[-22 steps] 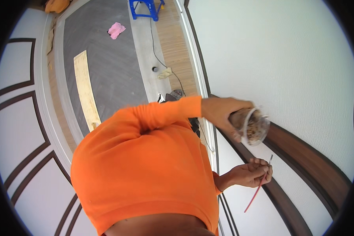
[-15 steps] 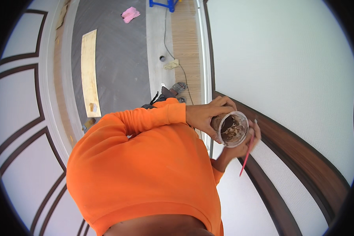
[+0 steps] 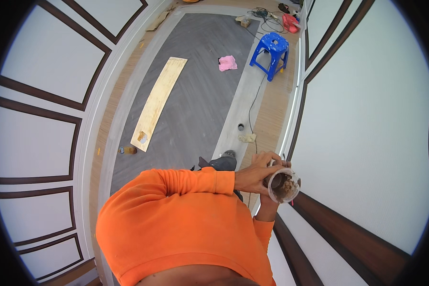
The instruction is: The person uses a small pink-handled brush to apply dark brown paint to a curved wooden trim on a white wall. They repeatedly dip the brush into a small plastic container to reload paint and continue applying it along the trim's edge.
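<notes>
My left hand [image 3: 257, 176] is wrapped round a clear plastic cup [image 3: 273, 191], tilted so that its mouth faces up toward me. Brown paste [image 3: 288, 188] coats the inside and lies in lumps on one side. Behind and below the cup is my right hand [image 3: 269, 204], mostly covered by it. A short bit of a thin red handle [image 3: 292, 203] pokes out beside the cup's rim on that side; the rest of this stick-like tool is hidden. Both hands are close to the white wall with dark brown trim [image 3: 338, 224] on the right.
A long pale board [image 3: 159, 102] lies on the grey floor covering, with a brown jar [image 3: 127, 149] near its end. Farther off are a pink cloth [image 3: 228, 63], a blue stool [image 3: 273, 47] and tangled cables [image 3: 267, 16]. A yellowish sponge-like block [image 3: 247, 138] sits by the cable along the right wall.
The view has shifted to take in more floor and the whole stool. The cup, still in my left hand, now hides most of my right hand and the red handle.
</notes>
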Action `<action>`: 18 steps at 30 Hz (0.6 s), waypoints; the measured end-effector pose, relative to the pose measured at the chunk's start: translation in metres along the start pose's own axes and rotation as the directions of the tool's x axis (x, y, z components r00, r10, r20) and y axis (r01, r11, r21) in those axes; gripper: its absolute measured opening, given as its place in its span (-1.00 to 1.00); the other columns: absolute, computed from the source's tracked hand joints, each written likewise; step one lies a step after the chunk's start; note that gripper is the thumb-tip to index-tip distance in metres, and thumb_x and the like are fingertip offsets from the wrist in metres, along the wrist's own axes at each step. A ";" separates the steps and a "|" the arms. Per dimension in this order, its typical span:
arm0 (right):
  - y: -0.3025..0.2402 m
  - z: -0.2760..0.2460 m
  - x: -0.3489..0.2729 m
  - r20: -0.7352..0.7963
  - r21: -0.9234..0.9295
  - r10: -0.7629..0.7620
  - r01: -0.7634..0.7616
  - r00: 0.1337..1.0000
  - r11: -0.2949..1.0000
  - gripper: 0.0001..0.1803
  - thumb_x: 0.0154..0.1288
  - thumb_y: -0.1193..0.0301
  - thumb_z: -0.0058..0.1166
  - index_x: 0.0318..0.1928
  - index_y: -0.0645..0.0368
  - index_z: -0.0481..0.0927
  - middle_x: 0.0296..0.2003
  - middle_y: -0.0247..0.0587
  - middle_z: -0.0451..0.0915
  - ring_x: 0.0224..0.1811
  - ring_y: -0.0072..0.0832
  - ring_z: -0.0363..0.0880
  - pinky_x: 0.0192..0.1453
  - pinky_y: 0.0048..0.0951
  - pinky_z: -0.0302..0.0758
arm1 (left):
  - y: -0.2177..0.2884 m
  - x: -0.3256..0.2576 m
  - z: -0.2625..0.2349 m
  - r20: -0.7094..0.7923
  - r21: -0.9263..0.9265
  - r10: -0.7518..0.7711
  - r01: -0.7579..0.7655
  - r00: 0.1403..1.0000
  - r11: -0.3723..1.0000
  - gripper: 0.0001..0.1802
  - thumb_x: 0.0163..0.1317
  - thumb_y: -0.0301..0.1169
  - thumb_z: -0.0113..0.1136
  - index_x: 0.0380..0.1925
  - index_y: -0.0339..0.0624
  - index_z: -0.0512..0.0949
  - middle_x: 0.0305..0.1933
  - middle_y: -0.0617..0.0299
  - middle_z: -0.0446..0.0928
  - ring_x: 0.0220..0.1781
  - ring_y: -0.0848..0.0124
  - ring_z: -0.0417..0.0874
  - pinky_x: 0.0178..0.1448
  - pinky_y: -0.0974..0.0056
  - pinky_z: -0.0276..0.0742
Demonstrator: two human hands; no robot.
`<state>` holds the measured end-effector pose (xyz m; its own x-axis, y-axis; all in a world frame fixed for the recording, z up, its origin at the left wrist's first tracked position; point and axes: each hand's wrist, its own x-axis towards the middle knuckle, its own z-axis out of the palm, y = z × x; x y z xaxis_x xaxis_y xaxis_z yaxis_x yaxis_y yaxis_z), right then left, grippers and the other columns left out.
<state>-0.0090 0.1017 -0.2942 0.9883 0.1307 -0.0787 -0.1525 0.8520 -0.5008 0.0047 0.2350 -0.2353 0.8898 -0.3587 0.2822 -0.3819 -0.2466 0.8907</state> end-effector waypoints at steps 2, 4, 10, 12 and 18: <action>0.006 0.018 0.010 0.033 0.201 0.106 -0.110 0.994 0.973 -0.48 0.48 0.15 -0.05 0.33 0.09 0.31 0.25 -0.25 0.44 0.25 -0.35 0.45 0.41 -0.14 0.34 | 0.004 -0.002 -0.014 0.008 0.110 -0.100 0.099 0.995 0.989 -0.10 -0.20 0.04 0.58 0.22 0.09 0.46 0.17 0.13 0.23 0.20 0.07 0.22 0.28 -0.02 0.08; 0.020 0.020 0.020 -0.064 -0.019 0.047 -0.048 0.997 0.999 -0.46 0.50 0.13 -0.06 0.35 0.08 0.27 0.27 -0.25 0.39 0.31 -0.29 0.38 0.47 -0.12 0.28 | 0.001 0.003 -0.031 0.021 0.214 -0.105 0.098 0.994 0.972 0.06 -0.26 0.01 0.62 0.33 0.09 0.33 0.23 0.10 0.21 0.24 0.03 0.20 0.33 -0.07 0.07; 0.035 0.008 0.073 -0.042 0.250 0.026 -0.015 0.999 0.968 -0.46 0.44 0.12 0.00 0.30 0.11 0.35 0.21 -0.21 0.49 0.08 -0.32 0.54 0.08 -0.16 0.50 | -0.044 0.013 -0.097 0.122 -0.046 -0.180 0.187 0.976 0.981 0.30 -0.21 0.05 0.62 0.45 -0.02 -0.02 0.26 0.00 0.18 0.26 0.09 0.23 0.34 -0.01 0.08; 0.033 0.001 0.087 -0.068 0.190 -0.041 0.053 0.997 0.980 -0.45 0.44 0.12 -0.02 0.32 0.10 0.35 0.23 -0.22 0.48 0.06 -0.33 0.53 0.09 -0.15 0.49 | -0.093 0.023 -0.119 0.145 -0.155 -0.309 0.330 0.940 0.931 0.30 -0.18 -0.02 0.63 0.45 -0.04 -0.08 0.26 -0.02 0.18 0.21 0.11 0.27 0.31 0.01 0.18; 0.066 -0.004 0.157 -0.272 -0.004 -0.330 0.341 0.904 0.940 -0.32 0.34 0.05 0.10 0.35 0.09 0.31 0.18 -0.24 0.47 0.01 -0.38 0.54 0.02 -0.25 0.52 | -0.316 0.068 -0.196 0.262 0.091 -0.610 0.611 0.747 0.787 0.21 -0.05 -0.24 0.56 0.43 -0.08 -0.15 0.27 -0.07 0.18 0.22 0.04 0.33 0.35 -0.06 0.30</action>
<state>0.1364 0.1765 -0.3434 0.9433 -0.3006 -0.1408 0.1941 0.8436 -0.5007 0.2344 0.4652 -0.4278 0.8328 -0.3533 -0.4262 0.2204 -0.4946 0.8407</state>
